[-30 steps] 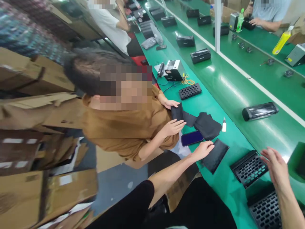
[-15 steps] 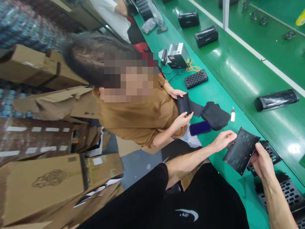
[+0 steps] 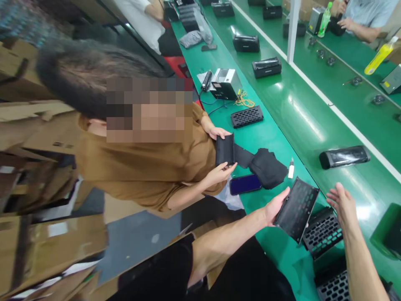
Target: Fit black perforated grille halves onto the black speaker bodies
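Observation:
A black perforated panel [image 3: 297, 212], slightly curved and with a smooth dark lining over its holes, is tilted above the green bench. My left hand [image 3: 277, 207] grips it by its left edge. To the right of the panel, my right hand [image 3: 343, 205] hangs apart from it with fingers outstretched and nothing in them. Beneath and between the hands lies a black slotted speaker grille [image 3: 326, 234]. Closer to me sits another slotted grille [image 3: 335, 286], partly covered by my right forearm.
Beside me a co-worker [image 3: 147, 175] holds a similar black panel [image 3: 224, 149]. On the bench [image 3: 266, 133] lie black cloth pieces [image 3: 269, 169], a phone [image 3: 245, 184], a small white bottle [image 3: 291, 169] and a grille [image 3: 247, 116]. A wrapped speaker [image 3: 344, 157] rests on the conveyor beyond.
My right hand has let go of the panel and moved away from its right edge, fingers opening. The left hand now holds the panel alone. My view has shifted to the right.

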A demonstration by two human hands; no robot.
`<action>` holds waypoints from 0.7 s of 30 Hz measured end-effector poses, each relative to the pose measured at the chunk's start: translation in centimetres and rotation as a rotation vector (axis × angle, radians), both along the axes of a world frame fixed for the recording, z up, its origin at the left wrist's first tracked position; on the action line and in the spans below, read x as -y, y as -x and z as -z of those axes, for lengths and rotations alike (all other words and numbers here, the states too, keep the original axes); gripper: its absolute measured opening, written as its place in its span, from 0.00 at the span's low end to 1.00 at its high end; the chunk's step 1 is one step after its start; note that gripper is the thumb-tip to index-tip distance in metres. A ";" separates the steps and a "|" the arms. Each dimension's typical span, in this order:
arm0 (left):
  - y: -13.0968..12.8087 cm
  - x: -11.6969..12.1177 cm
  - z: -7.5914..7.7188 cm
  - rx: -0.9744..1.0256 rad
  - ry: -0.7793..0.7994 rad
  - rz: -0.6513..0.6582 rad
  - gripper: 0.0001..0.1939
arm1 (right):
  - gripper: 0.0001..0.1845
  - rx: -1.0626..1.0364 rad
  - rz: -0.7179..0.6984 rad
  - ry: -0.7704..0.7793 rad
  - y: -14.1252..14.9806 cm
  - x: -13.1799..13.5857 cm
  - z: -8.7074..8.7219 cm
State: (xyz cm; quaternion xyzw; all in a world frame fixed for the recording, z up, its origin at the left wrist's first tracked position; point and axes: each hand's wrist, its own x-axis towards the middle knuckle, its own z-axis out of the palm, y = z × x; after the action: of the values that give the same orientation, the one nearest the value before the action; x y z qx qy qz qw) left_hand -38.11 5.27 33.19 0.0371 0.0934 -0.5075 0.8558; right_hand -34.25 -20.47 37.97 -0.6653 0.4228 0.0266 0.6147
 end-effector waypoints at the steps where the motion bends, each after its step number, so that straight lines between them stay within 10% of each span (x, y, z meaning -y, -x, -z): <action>1: -0.4 -0.2 -0.5 0.001 0.026 -0.020 0.48 | 0.37 -0.009 0.045 0.027 -2.3 1.0 0.1; 11: -1.8 -2.7 -2.4 0.063 0.003 -0.204 0.46 | 0.12 -0.027 0.225 -0.003 -17.0 1.5 1.4; 16: -1.3 -3.1 -2.3 0.078 -0.006 -0.232 0.44 | 0.02 0.107 0.244 -0.157 -15.1 1.8 -0.6; 21: -0.8 -2.8 -2.3 0.081 -0.057 -0.217 0.43 | 0.13 0.341 0.325 -0.316 -7.9 3.6 -4.4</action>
State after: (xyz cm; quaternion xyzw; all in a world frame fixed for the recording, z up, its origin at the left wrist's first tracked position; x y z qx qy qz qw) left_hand -37.30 8.09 35.47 0.0716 0.0766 -0.4069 0.9074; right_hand -26.40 -24.11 42.41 -0.4795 0.4048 -0.1191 0.7694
